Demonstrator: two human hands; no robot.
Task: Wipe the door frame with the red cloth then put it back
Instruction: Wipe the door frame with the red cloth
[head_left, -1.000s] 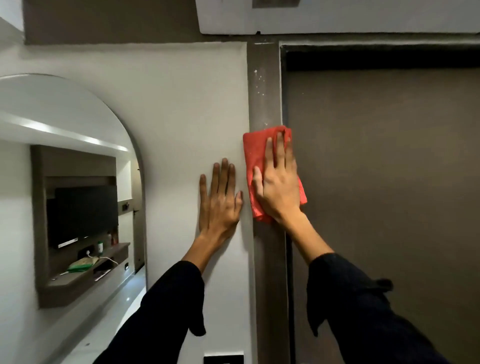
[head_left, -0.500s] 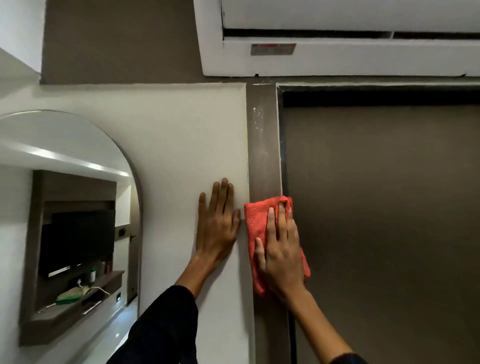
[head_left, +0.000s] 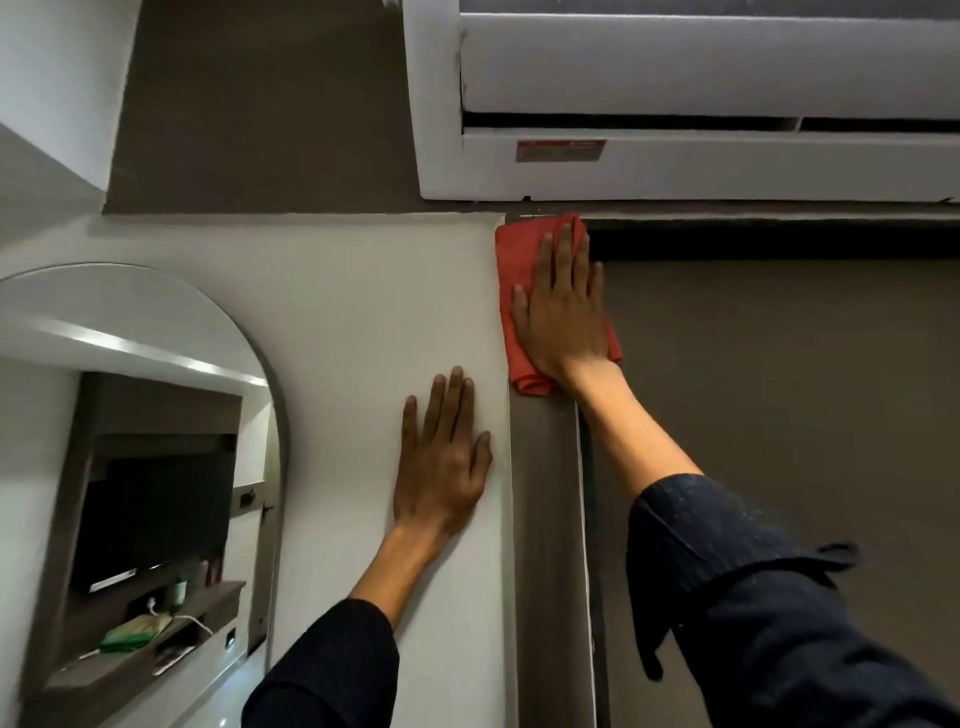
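Observation:
A grey-brown door frame (head_left: 545, 519) runs up the middle of the view to its top left corner. My right hand (head_left: 563, 312) lies flat on the red cloth (head_left: 517, 270) and presses it against the frame at that top corner. Much of the cloth is hidden under the hand; its edges show above, to the left and below. My left hand (head_left: 441, 462) rests flat on the white wall (head_left: 363, 312) just left of the frame, fingers slightly apart, holding nothing. The brown door (head_left: 779, 441) fills the right side.
A white air conditioner (head_left: 675, 104) hangs directly above the door frame's top, close over the cloth. An arched mirror (head_left: 130, 441) is on the wall at the left, reflecting a TV and a shelf with small items.
My right hand has slid the red cloth up the frame to its top corner. The left hand stayed on the wall. The view has tilted upward, showing more of the air conditioner.

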